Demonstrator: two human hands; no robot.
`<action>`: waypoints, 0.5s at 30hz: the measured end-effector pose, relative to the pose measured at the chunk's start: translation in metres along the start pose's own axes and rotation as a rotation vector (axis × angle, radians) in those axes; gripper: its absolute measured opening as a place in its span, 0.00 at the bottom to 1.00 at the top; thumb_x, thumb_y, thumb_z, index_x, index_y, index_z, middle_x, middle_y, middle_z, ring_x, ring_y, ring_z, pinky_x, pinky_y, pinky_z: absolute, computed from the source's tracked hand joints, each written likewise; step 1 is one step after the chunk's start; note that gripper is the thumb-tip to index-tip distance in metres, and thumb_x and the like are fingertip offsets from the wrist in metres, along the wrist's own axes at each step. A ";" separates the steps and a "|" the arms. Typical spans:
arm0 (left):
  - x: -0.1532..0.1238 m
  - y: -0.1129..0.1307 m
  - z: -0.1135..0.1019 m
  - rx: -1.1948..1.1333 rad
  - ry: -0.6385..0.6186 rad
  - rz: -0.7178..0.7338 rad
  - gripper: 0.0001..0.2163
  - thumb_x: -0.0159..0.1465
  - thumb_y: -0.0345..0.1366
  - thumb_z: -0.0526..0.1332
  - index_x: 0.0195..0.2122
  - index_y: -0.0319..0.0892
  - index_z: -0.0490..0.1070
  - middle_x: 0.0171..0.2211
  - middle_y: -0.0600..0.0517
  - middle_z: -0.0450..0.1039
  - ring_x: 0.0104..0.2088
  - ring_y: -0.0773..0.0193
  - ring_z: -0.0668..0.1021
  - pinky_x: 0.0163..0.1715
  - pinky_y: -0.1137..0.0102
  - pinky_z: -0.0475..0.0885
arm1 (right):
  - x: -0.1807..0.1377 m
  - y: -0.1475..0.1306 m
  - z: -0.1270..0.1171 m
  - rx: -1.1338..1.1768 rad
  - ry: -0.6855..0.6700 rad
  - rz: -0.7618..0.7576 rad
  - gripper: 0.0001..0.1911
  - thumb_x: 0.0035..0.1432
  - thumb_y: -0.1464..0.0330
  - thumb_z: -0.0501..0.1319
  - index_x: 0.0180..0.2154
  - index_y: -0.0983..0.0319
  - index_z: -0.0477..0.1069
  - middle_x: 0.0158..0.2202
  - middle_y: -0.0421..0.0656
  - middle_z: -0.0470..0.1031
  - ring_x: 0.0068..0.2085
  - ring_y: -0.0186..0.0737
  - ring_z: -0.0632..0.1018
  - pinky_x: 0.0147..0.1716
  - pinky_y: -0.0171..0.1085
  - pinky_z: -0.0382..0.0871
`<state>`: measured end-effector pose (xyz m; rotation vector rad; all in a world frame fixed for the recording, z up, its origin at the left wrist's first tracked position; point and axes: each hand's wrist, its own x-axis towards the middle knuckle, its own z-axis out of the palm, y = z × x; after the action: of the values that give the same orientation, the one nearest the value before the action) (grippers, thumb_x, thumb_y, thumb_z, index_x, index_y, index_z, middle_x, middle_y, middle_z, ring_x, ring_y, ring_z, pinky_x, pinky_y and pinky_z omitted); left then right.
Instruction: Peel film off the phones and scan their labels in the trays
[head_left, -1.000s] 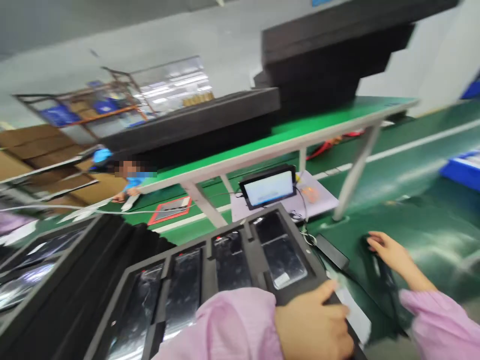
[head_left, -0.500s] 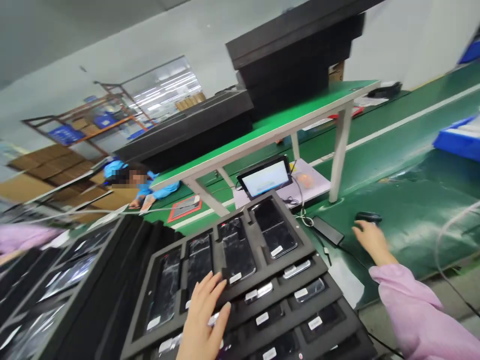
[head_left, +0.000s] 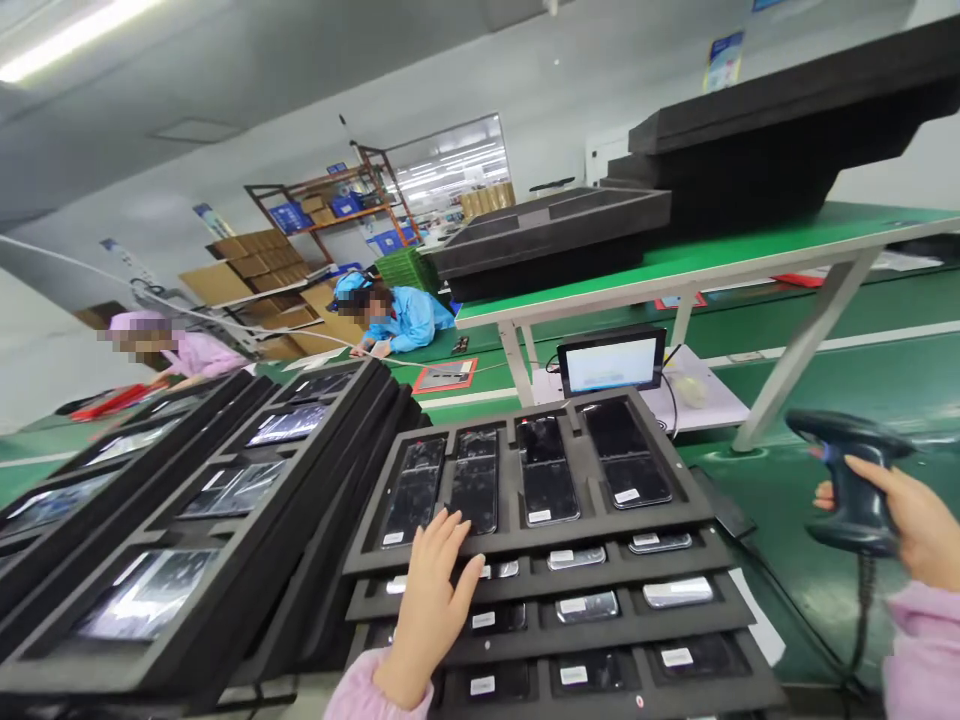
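Observation:
My right hand [head_left: 911, 515] is wrapped round the grip of a black barcode scanner [head_left: 859, 490], raised at the right with its cord hanging down. My left hand [head_left: 439, 580] lies with fingers stretched out on the front edge of the top black foam tray [head_left: 508, 465], holding nothing. In that tray lie several dark smartphones, among them a left one [head_left: 416, 480], a middle one [head_left: 547, 465] and a right one [head_left: 626, 455]. Most show a small white label at the lower end. More trays with phones are stacked in steps underneath.
Tilted stacks of phone-filled foam trays [head_left: 247, 500] stand at the left. Behind is a monitor [head_left: 611, 362] beneath a green raised shelf [head_left: 720, 265] loaded with black foam trays. Two co-workers, one in a blue jacket [head_left: 416, 315], one in a pink sleeve [head_left: 199, 352], sit farther back.
My right hand has taken up the barcode scanner from the green bench and lifted it. My left hand stays at the tray's front edge. The head view has swung left.

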<state>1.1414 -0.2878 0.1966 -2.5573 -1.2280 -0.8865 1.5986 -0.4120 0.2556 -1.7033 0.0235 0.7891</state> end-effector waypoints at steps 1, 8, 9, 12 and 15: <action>0.005 0.002 0.003 0.000 0.015 0.039 0.15 0.66 0.40 0.50 0.47 0.40 0.71 0.48 0.42 0.73 0.52 0.51 0.73 0.50 0.49 0.68 | -0.022 -0.010 0.004 0.025 -0.088 -0.047 0.10 0.49 0.63 0.55 0.34 0.59 0.64 0.16 0.43 0.67 0.15 0.40 0.69 0.14 0.35 0.64; 0.013 0.017 0.020 0.030 0.086 0.220 0.11 0.64 0.37 0.53 0.42 0.42 0.73 0.43 0.46 0.76 0.41 0.57 0.76 0.40 0.63 0.69 | -0.149 -0.021 0.050 -0.371 -0.470 -0.260 0.36 0.36 0.54 0.63 0.49 0.56 0.58 0.19 0.37 0.71 0.17 0.37 0.68 0.14 0.32 0.62; 0.011 0.016 0.021 0.036 0.093 0.237 0.11 0.64 0.37 0.54 0.43 0.42 0.73 0.43 0.47 0.76 0.41 0.57 0.76 0.40 0.63 0.68 | -0.157 -0.018 0.055 -0.436 -0.521 -0.248 0.40 0.39 0.54 0.62 0.54 0.57 0.54 0.16 0.35 0.69 0.17 0.37 0.67 0.14 0.31 0.62; 0.007 0.011 0.025 0.019 0.122 0.274 0.12 0.62 0.37 0.57 0.44 0.41 0.72 0.44 0.47 0.76 0.41 0.57 0.75 0.42 0.64 0.66 | -0.167 -0.009 0.060 -0.593 -0.619 -0.186 0.54 0.40 0.53 0.60 0.64 0.59 0.36 0.13 0.33 0.66 0.16 0.37 0.66 0.15 0.31 0.62; 0.004 0.009 0.027 -0.013 0.151 0.287 0.12 0.61 0.36 0.57 0.44 0.40 0.72 0.44 0.46 0.76 0.41 0.56 0.75 0.42 0.64 0.64 | -0.166 -0.005 0.056 -0.680 -0.570 -0.132 0.57 0.42 0.51 0.60 0.66 0.56 0.30 0.16 0.33 0.68 0.18 0.38 0.68 0.16 0.32 0.65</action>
<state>1.1619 -0.2805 0.1784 -2.5355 -0.7913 -1.0001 1.4460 -0.4260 0.3401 -2.0035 -0.8208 1.2453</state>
